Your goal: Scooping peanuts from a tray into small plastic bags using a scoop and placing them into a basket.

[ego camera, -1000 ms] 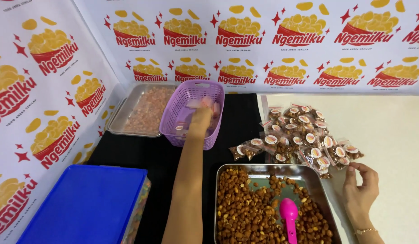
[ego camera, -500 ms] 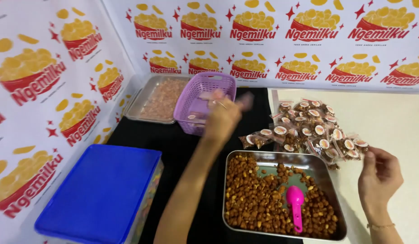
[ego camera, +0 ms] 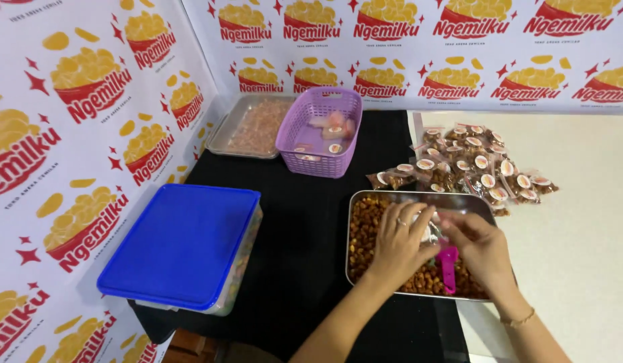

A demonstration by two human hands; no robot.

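Both hands, left [ego camera: 400,236] and right [ego camera: 478,247], pinch a small clear plastic pouch [ego camera: 434,228] over the rectangular steel tray of brown coated nuts [ego camera: 365,232], still nearly full, with a pink scoop [ego camera: 448,267] lying in it. At 12 o'clock a heap of filled, sealed snack packets [ego camera: 469,165] already lies on the table [ego camera: 311,222]; at 10 o'clock a purple plastic basket [ego camera: 319,141] holds more small pouches.

Both hands, the left hand [ego camera: 400,236] and the right hand [ego camera: 478,246], are crowding the middle of the shallow steel tray of brown fried snack [ego camera: 365,232], with the pink plastic scoop [ego camera: 448,269] lying just under them, so only the tray's left part is staying open. Behind it, the heap of small sealed snack packets [ego camera: 469,165] is blocking the far right. The purple plastic basket [ego camera: 319,131] and the second steel tray [ego camera: 251,128] are filling the back corner. The blue-lidded plastic box [ego camera: 184,245] is occupying the left. Between box and tray, a strip of black tablecloth [ego camera: 305,235] is lying free.
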